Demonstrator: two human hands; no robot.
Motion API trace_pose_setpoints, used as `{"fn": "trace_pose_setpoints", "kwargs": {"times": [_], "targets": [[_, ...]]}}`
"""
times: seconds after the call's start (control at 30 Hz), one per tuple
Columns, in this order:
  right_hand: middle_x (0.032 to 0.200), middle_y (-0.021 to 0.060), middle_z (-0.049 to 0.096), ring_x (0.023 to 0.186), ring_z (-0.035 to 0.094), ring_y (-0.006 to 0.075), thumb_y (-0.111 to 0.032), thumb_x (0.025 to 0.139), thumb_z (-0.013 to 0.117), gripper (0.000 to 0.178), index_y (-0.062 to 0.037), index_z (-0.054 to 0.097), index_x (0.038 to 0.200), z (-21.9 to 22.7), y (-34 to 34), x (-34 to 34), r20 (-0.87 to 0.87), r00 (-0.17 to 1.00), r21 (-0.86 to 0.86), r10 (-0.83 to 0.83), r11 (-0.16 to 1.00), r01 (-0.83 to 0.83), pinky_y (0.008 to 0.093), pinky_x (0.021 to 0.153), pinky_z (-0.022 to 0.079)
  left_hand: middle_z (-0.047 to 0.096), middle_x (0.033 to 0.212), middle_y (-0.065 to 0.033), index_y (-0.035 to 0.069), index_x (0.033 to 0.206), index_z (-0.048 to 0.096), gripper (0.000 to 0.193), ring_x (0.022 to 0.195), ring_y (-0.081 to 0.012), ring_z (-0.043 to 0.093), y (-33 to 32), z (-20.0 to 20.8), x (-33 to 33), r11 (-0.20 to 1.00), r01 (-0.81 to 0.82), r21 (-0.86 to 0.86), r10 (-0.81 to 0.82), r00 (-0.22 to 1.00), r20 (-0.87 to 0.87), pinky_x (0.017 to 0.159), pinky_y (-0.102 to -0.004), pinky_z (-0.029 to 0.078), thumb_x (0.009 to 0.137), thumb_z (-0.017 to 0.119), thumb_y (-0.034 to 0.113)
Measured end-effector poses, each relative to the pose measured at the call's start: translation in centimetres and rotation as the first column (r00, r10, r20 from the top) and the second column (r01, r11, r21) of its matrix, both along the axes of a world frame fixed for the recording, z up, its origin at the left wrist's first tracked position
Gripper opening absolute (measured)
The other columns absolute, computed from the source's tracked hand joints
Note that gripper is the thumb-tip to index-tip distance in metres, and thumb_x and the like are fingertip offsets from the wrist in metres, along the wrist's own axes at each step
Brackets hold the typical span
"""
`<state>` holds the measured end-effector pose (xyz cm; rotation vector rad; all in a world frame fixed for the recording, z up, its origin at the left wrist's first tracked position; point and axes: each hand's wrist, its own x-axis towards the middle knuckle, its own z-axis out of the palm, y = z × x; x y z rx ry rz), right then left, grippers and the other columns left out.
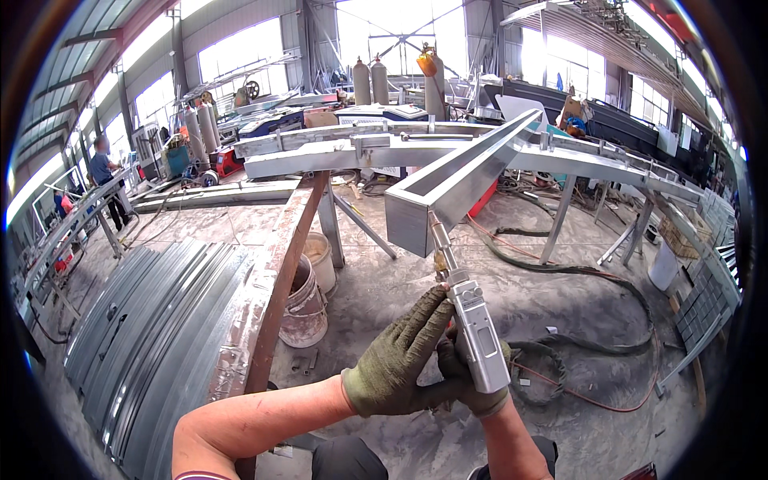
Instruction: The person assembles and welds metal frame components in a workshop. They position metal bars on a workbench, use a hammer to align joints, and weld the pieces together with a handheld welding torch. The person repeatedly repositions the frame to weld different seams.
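A silver handheld welding gun (482,340) points up and away from me, its copper-tipped nozzle (442,240) at the lower right corner of a square-ended metal box beam (409,222). Whether the tip touches the metal I cannot tell. My right hand (490,398), in a dark green glove, is wrapped round the gun's body from below, mostly hidden by it. My left hand (400,356), in a matching glove, holds the gun from the left, its long fingers together along the neck and its thumb reaching under toward the right hand. The beam slants away to the far right, across a long metal frame (320,160).
A rusty steel beam (276,296) runs along my left, with stacked grey metal strips (152,320) beyond it. Two dirty buckets (302,308) stand beside it. Black hoses (616,280) curl over the floor at right. Gas cylinders (370,82) stand far back; a person (104,176) is far left.
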<state>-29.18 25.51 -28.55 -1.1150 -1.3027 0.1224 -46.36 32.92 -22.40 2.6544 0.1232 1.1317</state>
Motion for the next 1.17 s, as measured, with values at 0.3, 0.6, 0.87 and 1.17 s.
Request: {"fn": "trace_pose_setpoints", "kwargs": {"times": [0.3,0.6,0.87,1.17], "targets": [[0.073,0.0058,0.066,0.065,0.065,0.0255,-0.010,0.080,0.083,0.013,-0.0046,0.071,0.083,0.2,-0.1,0.2,0.055,0.997,-0.048,0.058,0.997,-0.055,0.0366,0.063,0.053,0.028,0.169,-0.0382,-0.010,0.165,0.025,0.115,0.157,-0.0525,0.034,0.0,0.0,-0.2,1.000,-0.003,-0.017,0.003,1.000,-0.021,0.128,-0.0541,0.032,0.086,0.089,0.042],[0.072,0.0042,0.062,0.065,0.061,0.0229,-0.017,0.078,0.087,0.023,-0.0049,0.068,0.081,0.3,-0.2,-0.2,-0.156,0.978,-0.126,0.139,0.979,-0.159,0.0358,0.063,0.051,0.027,0.170,-0.0375,-0.010,0.166,0.023,0.115,0.157,-0.0523,0.033,0.0,0.2,-0.2,1.000,-0.005,-0.016,0.004,1.000,-0.020,0.128,-0.0533,0.032,0.086,0.089,0.041],[0.069,0.0020,0.058,0.065,0.058,0.0261,-0.030,0.069,0.090,0.035,-0.0101,0.061,0.073,0.8,-0.3,0.2,0.066,0.991,-0.054,0.115,0.992,-0.111,0.0384,0.063,0.048,0.027,0.170,-0.0372,-0.010,0.166,0.022,0.116,0.157,-0.0522,0.033,-0.1,0.2,-0.1,1.000,0.000,-0.018,-0.001,1.000,-0.026,0.129,-0.0530,0.032,0.086,0.089,0.041],[0.070,0.0031,0.063,0.064,0.063,0.0231,-0.028,0.081,0.090,0.030,-0.0074,0.067,0.078,-0.1,-0.1,0.2,-0.025,0.992,-0.064,0.122,0.990,-0.124,0.0374,0.063,0.050,0.027,0.170,-0.0366,-0.009,0.166,0.023,0.116,0.157,-0.0520,0.033,-0.1,0.0,-0.1,1.000,0.002,-0.016,-0.002,1.000,-0.022,0.129,-0.0533,0.032,0.086,0.089,0.041]]}}
